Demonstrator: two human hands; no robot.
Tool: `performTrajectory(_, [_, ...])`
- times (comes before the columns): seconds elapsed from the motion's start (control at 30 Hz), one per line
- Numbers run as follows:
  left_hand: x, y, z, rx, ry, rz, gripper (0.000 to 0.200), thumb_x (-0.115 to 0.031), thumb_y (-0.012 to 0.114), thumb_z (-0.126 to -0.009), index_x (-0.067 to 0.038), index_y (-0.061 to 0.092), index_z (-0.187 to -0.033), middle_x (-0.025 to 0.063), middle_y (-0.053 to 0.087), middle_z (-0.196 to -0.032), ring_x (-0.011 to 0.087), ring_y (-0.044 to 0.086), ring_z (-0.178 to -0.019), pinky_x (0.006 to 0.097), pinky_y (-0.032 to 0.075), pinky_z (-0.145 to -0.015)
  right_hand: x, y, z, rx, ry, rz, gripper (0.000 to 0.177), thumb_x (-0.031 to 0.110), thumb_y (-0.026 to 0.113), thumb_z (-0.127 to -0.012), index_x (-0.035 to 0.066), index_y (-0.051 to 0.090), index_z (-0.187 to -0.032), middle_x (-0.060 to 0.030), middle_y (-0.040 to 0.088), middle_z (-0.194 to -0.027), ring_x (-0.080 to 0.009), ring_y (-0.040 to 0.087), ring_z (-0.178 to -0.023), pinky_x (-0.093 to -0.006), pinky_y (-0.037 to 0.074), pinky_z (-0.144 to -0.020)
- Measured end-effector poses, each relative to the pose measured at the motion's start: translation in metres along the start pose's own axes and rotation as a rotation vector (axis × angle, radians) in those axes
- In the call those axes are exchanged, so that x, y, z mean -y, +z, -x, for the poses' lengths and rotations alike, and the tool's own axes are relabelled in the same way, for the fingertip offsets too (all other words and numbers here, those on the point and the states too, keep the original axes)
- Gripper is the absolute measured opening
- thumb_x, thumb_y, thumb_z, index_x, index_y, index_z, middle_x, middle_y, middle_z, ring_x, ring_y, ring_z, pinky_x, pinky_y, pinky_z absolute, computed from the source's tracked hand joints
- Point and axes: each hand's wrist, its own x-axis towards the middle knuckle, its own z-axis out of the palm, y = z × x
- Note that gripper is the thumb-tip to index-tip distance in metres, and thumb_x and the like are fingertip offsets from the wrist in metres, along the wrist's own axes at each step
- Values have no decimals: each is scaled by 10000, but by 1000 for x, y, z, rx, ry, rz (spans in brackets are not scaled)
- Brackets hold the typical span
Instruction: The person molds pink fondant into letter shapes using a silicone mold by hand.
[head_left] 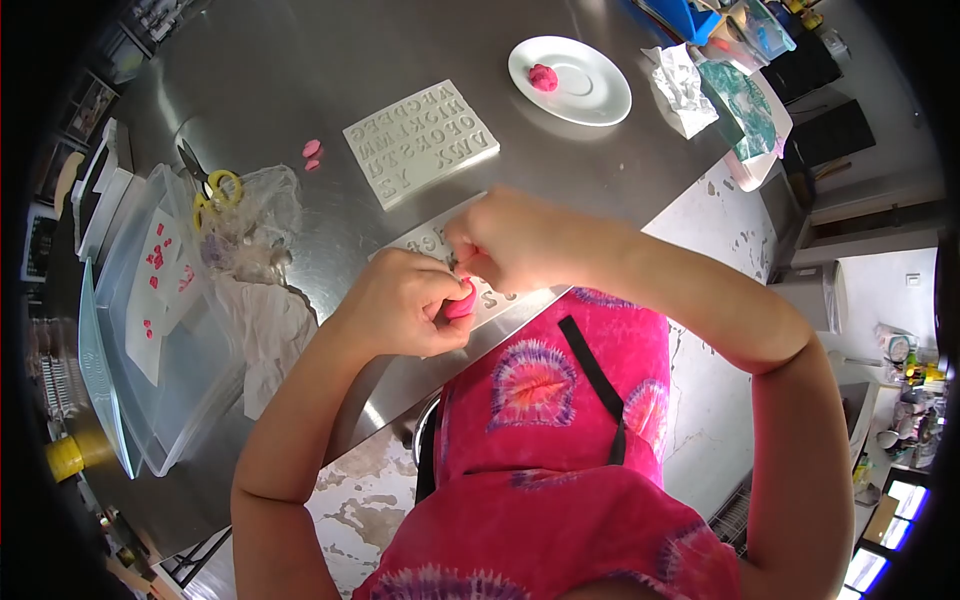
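My left hand (405,302) is closed around a lump of pink dough (461,303), which bulges out between thumb and fingers. My right hand (515,243) meets it at the fingertips, its fingers curled in a pinch; whatever they hold is hidden. Both hands are above a pale mold with raised or sunken characters (490,306), mostly covered by them. Beyond them lies a second pale letter mold (421,143). A white plate (600,98) farther back carries another pink dough lump (543,78). Two small pink pieces (312,153) rest on the metal table left of the letter mold.
Scissors with yellow handles (222,188) lie by a crumpled plastic bag (255,225) and white cloth or paper (262,335). At left, a clear plastic bin (200,400) holds paper with small red pieces. Crumpled white paper (682,90) sits near the table's right edge.
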Motion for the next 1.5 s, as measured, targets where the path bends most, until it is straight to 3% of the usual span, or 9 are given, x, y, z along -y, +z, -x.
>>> performTrajectory(0.2, [-3,-2,-1,-10,-19,18,204,-41,737,-525,-60,616,-688,-1,376,-452,136,393,-386,277,327,-396,-4,10,2,-111,-216,144,83,-17,628,-644,23,590,-706,-120,609,-698,-266,602,-684,-366,459,-594])
performTrajectory(0.37, [-4,-2,-1,31,-99,10,235,-95,695,-575,-102,465,-531,24,460,-477,189,475,-419,306,370,-409,-4,0,-2,11,2,-86,103,-39,622,-633,4,572,-712,-122,591,-709,-308,599,-701,-381,461,-600])
performTrajectory(0.57, [-3,-2,0,41,-89,52,202,-56,745,-525,-62,598,-664,1,384,-458,137,396,-387,270,318,-394,3,21,6,-232,-235,226,81,-33,626,-668,-6,553,-689,-141,608,-731,-290,608,-702,-373,458,-594])
performTrajectory(0.67, [-3,-4,-2,36,-51,6,201,-61,748,-528,-62,599,-663,2,390,-457,134,399,-387,267,322,-397,-15,10,1,-67,-99,-71,85,-11,636,-665,12,565,-707,-132,599,-747,-314,605,-720,-383,471,-609])
performTrajectory(0.8, [0,0,3,19,-22,25,190,-61,746,-534,-61,609,-665,3,390,-453,129,393,-381,265,318,-392,-16,12,-2,-13,-66,-56,78,7,640,-671,27,577,-711,-127,600,-752,-310,609,-726,-380,476,-615])
performTrajectory(1.0, [-4,-4,-2,43,-47,51,193,-58,753,-542,-59,628,-688,2,389,-448,128,390,-372,264,314,-383,-1,19,6,-232,-178,222,61,35,655,-690,26,596,-701,-125,612,-721,-279,614,-711,-377,463,-604])
performTrajectory(1.1, [-7,-7,-3,69,-140,36,258,-95,710,-572,-90,457,-524,24,440,-472,179,446,-410,299,353,-409,-10,6,-2,-45,38,-104,77,42,662,-674,27,588,-688,-117,594,-701,-288,610,-711,-378,466,-610])
performTrajectory(1.3, [1,-3,-1,18,-23,30,170,-62,757,-566,-59,620,-667,2,394,-444,133,397,-369,270,313,-384,-12,18,0,-217,-224,168,89,41,667,-697,26,584,-672,-95,571,-658,-251,587,-658,-364,443,-575])
performTrajectory(1.5, [1,-3,1,30,-12,26,176,-72,767,-572,-54,617,-664,5,396,-448,135,400,-369,273,313,-383,-8,-6,3,28,45,-155,95,75,694,-720,33,612,-696,-85,597,-687,-252,593,-664,-357,437,-568])
